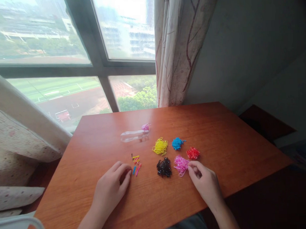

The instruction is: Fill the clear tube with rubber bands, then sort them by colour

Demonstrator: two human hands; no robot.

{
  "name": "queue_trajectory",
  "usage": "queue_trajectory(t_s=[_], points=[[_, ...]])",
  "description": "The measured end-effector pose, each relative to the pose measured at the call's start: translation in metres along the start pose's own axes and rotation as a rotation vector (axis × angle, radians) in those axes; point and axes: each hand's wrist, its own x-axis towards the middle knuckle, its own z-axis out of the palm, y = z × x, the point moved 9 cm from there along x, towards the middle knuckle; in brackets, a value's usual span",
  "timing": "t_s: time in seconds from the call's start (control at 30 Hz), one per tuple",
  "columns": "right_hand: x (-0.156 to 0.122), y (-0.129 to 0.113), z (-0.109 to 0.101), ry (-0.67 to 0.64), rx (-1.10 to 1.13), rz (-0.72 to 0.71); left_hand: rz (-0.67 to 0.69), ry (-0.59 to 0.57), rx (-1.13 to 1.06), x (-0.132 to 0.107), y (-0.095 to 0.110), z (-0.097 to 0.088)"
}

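Small elastic bands lie sorted by colour on a wooden table [232,141]: a yellow pile [160,146], a blue pile [177,143], a red pile [193,153], a pink pile [181,165] and a black pile [164,167]. A few loose mixed bands [136,164] lie left of the piles. My left hand [111,188] rests on the table with its fingers curled down, just left of the loose bands. My right hand [204,181] has its fingers pinched together at the edge of the pink pile. What the pinch holds is hidden.
A clear plastic bag [133,135] with a pink closure lies behind the piles. A window and a patterned curtain [180,49] rise beyond the table's far edge. A cushion [9,144] sits at the left and a dark bench [267,123] at the right.
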Motion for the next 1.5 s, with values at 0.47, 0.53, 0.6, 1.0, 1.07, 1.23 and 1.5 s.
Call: queue_trajectory(t_s=[0.47,0.53,0.6,1.0,1.07,1.23,1.5], points=[[-0.003,0.012,-0.002,-0.002,0.020,0.037,0.016,-0.010,0.083,-0.004,0.011,0.000],[-0.003,0.014,-0.003,-0.002,0.012,0.032,0.020,-0.011,0.091,-0.003,0.011,0.000],[-0.004,0.016,-0.004,-0.020,-0.002,0.023,0.025,-0.010,0.096,-0.002,0.012,0.001],[-0.010,0.017,0.003,-0.068,-0.027,-0.007,0.015,0.046,0.092,-0.003,0.005,-0.001],[-0.010,0.014,0.002,-0.035,-0.004,-0.006,0.006,0.053,0.054,-0.002,0.005,-0.004],[-0.018,-0.012,0.010,-0.030,0.089,-0.059,0.091,0.077,0.002,0.012,0.031,-0.011],[-0.040,-0.085,0.050,-0.130,0.223,-0.257,0.364,-0.038,0.048,0.085,0.128,0.014]])
